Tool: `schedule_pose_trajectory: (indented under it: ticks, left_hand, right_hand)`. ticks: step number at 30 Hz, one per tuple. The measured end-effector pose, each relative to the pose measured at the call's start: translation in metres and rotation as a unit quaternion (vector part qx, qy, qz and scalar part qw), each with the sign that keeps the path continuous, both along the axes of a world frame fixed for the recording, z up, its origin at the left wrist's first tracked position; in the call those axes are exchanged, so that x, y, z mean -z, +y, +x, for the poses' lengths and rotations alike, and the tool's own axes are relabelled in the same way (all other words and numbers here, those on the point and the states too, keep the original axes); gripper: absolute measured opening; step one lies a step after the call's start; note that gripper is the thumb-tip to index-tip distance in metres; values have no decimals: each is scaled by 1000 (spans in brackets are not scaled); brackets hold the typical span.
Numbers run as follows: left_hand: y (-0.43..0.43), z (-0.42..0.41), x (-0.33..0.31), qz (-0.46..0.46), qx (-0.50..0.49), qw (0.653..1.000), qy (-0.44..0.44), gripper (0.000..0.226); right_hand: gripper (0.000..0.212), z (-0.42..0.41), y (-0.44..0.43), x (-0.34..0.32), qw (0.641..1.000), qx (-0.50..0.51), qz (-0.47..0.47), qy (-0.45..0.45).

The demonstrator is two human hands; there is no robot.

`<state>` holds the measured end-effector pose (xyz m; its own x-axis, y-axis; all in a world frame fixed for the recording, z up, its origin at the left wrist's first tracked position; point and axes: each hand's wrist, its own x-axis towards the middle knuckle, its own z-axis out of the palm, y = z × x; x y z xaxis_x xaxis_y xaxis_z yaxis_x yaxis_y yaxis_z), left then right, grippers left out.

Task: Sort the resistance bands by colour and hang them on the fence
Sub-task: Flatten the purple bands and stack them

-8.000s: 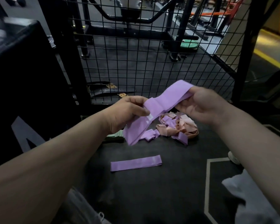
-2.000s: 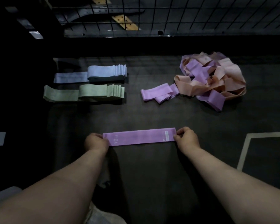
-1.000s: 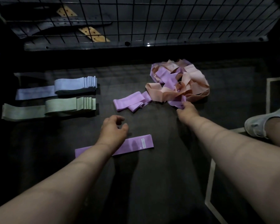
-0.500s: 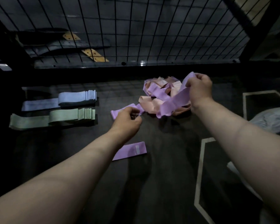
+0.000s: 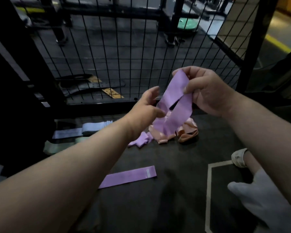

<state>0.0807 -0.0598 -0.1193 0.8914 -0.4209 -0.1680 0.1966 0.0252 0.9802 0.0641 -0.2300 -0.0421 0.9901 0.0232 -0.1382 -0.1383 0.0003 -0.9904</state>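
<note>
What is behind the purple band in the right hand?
A heap of pink bands on the floor, partly visible. The purple band covers its middle, so the rest cannot be seen.

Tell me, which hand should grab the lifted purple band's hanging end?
Probably the left hand: open, empty, beside the lower part of the purple fabric resistance band; the right hand pinches its top.

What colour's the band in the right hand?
Light purple. The band in the right hand shows best in head view.
</note>
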Motion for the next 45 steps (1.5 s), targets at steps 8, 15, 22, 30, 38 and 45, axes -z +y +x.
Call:
schedule_pose_trajectory:
  ticks: [8,15,22,30,38,45]
  left_hand:
    - [86,-39,-82,26,57,997,-43,1]
    - [130,-84,-92,19,166,986,-22,28]
    - [153,-90,-89,-16,119,993,-19,10]
    - [141,-81,-93,-122,110,986,3,45]
    - [126,-78,-89,-136,136,981,-13,52]
    - [118,-71,-83,-96,131,987,-13,59]
  right_hand:
    - [43,-40,30,-56,988,9,-135,-81]
    - [20,-67,71,-74,966,80,-138,-202]
    - [14,-77,60,-77,962,161,-170,-139]
    - [18,-95,53,-51,972,113,-204,-19]
    - [29,-101,69,-33,961,112,-254,0]
    - [43,-118,102,-51,983,-66,-169,13]
